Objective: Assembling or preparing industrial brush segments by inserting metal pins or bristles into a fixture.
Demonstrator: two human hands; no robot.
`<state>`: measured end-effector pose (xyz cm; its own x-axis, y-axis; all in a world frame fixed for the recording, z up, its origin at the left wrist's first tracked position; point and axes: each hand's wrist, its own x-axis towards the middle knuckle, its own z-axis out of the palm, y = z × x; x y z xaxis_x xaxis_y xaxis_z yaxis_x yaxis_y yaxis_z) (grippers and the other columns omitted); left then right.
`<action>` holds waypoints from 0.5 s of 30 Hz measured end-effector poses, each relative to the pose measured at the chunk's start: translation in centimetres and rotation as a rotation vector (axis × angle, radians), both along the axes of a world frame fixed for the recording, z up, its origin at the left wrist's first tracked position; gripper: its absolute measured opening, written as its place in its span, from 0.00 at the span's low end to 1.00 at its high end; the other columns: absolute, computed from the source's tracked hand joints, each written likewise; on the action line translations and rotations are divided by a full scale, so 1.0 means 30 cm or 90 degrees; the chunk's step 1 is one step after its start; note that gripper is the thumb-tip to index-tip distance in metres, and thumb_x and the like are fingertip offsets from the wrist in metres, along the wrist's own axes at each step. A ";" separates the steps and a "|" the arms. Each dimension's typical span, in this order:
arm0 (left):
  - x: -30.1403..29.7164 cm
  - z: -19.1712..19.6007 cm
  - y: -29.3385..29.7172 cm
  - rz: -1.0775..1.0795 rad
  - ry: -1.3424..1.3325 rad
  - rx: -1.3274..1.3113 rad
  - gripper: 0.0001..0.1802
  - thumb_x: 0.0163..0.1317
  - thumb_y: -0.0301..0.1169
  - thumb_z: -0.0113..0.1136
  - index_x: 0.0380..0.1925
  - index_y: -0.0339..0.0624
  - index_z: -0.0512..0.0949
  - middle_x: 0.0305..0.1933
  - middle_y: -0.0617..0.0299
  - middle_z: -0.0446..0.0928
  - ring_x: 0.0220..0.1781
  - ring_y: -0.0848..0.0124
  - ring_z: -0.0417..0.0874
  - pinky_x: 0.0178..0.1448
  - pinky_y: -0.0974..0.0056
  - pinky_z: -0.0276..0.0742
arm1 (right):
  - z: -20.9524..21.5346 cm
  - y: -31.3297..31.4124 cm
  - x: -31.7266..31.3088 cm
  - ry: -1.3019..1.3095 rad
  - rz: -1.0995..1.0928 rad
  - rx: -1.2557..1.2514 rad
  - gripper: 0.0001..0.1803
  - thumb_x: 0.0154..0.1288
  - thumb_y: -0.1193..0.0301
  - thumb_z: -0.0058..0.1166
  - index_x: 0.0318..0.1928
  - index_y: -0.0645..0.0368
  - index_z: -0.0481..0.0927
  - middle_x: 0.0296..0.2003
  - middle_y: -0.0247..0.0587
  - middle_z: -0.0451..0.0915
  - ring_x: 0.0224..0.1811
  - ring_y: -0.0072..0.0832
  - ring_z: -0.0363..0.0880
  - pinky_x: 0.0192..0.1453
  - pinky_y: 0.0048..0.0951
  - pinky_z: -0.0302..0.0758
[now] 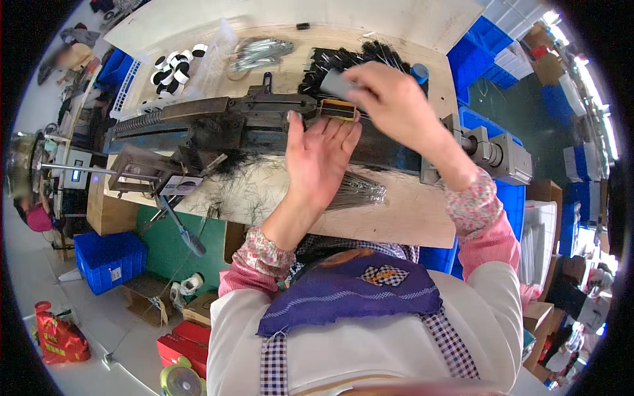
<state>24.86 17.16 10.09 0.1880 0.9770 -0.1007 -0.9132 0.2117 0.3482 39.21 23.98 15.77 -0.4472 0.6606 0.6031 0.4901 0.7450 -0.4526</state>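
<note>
Nearest the camera is the person's own chest, with a purple cloth (350, 294) lying over a checked apron and pink sleeves with flowered cuffs. From there the left hand (320, 155) reaches up over the wooden table (409, 218), palm open and flat, its fingers (343, 129) spread and straight, their tips touching a small yellow-and-black block (339, 109) on the machine; it grips nothing. Just below and right of that hand a bundle of thin wires (356, 193) lies on the table. The right hand (396, 102) hovers just above and to the right, its fingers curled shut around a grey block (339, 84) held over the yellow-and-black one.

Under both hands a long dark metal machine (218, 125) runs across the table, ending to the right of the fingers in a grey motor (498, 153). Beyond the fingers lies a heap of black bristles (350, 59), and to their far left a coil of wire (259, 53) and a cluster of black-and-white rolls (173, 69).

Around the table, blue crates (109, 259) stand on the grey floor to the left, with a red bag (58, 336) lower down, and more blue bins (485, 46) are stacked on the right.
</note>
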 end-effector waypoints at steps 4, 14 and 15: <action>0.002 0.015 -0.007 0.046 -0.014 -0.025 0.33 0.69 0.59 0.36 0.40 0.33 0.67 0.45 0.56 0.70 0.55 0.63 0.71 0.69 0.57 0.62 | 0.040 -0.081 0.001 -0.169 -0.069 -0.042 0.11 0.64 0.70 0.49 0.44 0.62 0.72 0.22 0.50 0.79 0.27 0.47 0.81 0.30 0.44 0.77; -0.013 0.055 0.006 -0.004 0.033 -0.087 0.29 0.71 0.53 0.38 0.46 0.32 0.67 0.48 0.53 0.71 0.56 0.62 0.71 0.64 0.60 0.65 | 0.001 -0.107 -0.044 -0.427 -0.068 0.078 0.20 0.52 0.76 0.51 0.47 0.72 0.73 0.17 0.47 0.76 0.23 0.42 0.81 0.25 0.36 0.75; -0.010 0.051 0.015 -0.003 0.051 -0.069 0.29 0.71 0.52 0.39 0.48 0.32 0.67 0.49 0.53 0.71 0.56 0.61 0.71 0.65 0.59 0.64 | -0.002 -0.098 -0.035 -0.423 -0.067 0.068 0.17 0.53 0.77 0.50 0.46 0.69 0.72 0.20 0.47 0.77 0.25 0.44 0.81 0.26 0.38 0.76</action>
